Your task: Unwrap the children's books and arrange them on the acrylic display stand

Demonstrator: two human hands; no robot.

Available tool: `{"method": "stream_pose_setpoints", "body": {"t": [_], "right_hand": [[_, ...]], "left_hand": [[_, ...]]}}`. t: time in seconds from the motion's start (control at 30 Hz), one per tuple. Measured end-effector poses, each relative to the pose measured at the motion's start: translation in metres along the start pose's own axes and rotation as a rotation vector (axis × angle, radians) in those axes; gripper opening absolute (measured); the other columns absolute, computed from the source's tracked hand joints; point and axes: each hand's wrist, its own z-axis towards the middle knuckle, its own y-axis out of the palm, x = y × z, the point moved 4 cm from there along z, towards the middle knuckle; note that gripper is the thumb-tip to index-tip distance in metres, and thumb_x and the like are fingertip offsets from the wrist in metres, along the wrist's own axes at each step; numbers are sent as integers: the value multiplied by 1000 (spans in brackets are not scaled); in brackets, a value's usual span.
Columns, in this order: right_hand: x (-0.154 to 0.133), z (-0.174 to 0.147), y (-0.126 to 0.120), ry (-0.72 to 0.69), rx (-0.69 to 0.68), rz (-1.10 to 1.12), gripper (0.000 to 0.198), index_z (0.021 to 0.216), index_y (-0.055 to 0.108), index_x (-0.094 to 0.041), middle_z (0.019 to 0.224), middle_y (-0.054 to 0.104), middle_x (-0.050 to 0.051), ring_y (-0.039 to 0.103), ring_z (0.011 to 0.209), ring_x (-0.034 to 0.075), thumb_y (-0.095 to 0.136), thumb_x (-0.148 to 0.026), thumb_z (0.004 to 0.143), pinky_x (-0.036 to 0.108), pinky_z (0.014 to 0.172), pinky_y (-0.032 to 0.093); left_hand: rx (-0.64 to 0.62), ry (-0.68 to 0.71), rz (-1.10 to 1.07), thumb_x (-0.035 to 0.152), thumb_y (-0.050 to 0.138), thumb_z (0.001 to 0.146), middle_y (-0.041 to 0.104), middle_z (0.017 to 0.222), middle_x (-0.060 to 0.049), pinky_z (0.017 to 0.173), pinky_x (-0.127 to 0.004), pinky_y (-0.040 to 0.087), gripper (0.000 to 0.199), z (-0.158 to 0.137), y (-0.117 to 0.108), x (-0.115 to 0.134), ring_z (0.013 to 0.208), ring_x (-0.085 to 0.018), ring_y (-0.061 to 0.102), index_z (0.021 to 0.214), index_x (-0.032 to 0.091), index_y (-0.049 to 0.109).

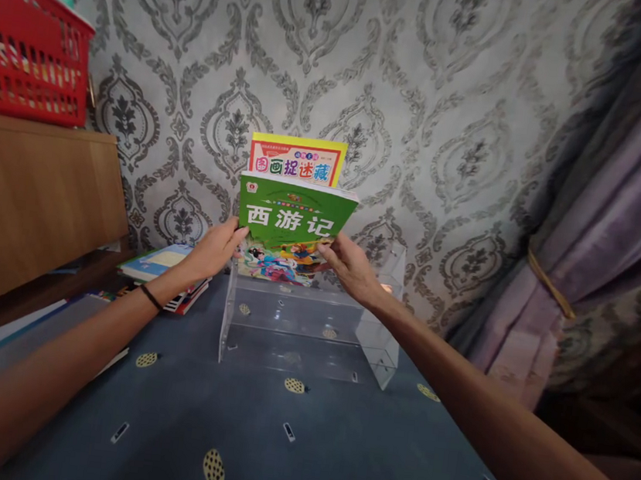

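A green picture book (285,240) with large white Chinese characters is held upright between my two hands. My left hand (219,247) grips its left edge, thumb on the cover. On the opposite edge, my right hand (349,265) is closed with its thumb on the front. Both hands' other fingers are partly hidden behind the book. A clear acrylic book rack (293,318) stands below and around it; whether the green book touches the rack, I cannot tell. Behind the green book, a yellow-edged book (298,161) shows only its top part.
Books lie in a pile (158,259) left of the rack, with a larger flat book or folder (19,359) nearer me. A red basket (32,41) sits on a wooden cabinet (33,205). A tied purple curtain (562,270) hangs right. Patterned dark blue cloth (341,453) covers the surface.
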Motion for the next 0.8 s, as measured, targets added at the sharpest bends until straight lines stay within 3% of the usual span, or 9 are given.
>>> {"method": "stream_pose_setpoints", "body": {"t": [0.17, 0.3, 0.5, 0.7, 0.8], "right_hand": [[9, -4, 8, 68, -20, 49, 37, 117, 57, -23, 106, 69, 5, 69, 84, 22, 54, -48, 90, 39, 66, 64], [11, -5, 7, 77, -22, -51, 33, 111, 57, -21, 100, 69, 6, 67, 80, 21, 52, -47, 91, 36, 66, 61], [6, -4, 0, 26, 109, -444, 23, 97, 61, -19, 85, 68, 7, 63, 78, 24, 52, -40, 91, 36, 70, 52], [2, -6, 3, 65, 246, -439, 31, 111, 55, -19, 77, 69, 5, 65, 69, 24, 58, -40, 87, 34, 65, 49], [2, -5, 3, 88, 291, -416, 25, 105, 56, -21, 75, 70, 4, 67, 68, 24, 61, -36, 85, 34, 65, 50]], "left_hand": [[24, 20, 127, 36, 47, 92, 66, 79, -4, 69, -31, 54, 22, 3, -3, -7, 79, -22, 66, 90, 19, 61], [35, 70, 241, 33, 52, 86, 69, 84, -6, 75, -34, 50, 18, 7, -10, -5, 81, -23, 64, 88, 19, 63], [54, 75, 271, 31, 53, 84, 68, 82, -6, 75, -36, 47, 13, 8, -12, -1, 79, -24, 63, 83, 19, 58], [134, 58, 311, 26, 56, 87, 69, 90, -7, 80, -37, 49, 7, 6, -8, -1, 87, -25, 65, 92, 21, 53], [148, 45, 338, 24, 56, 88, 68, 90, -6, 81, -37, 50, 6, 7, -6, -2, 88, -25, 65, 91, 22, 52]]}}
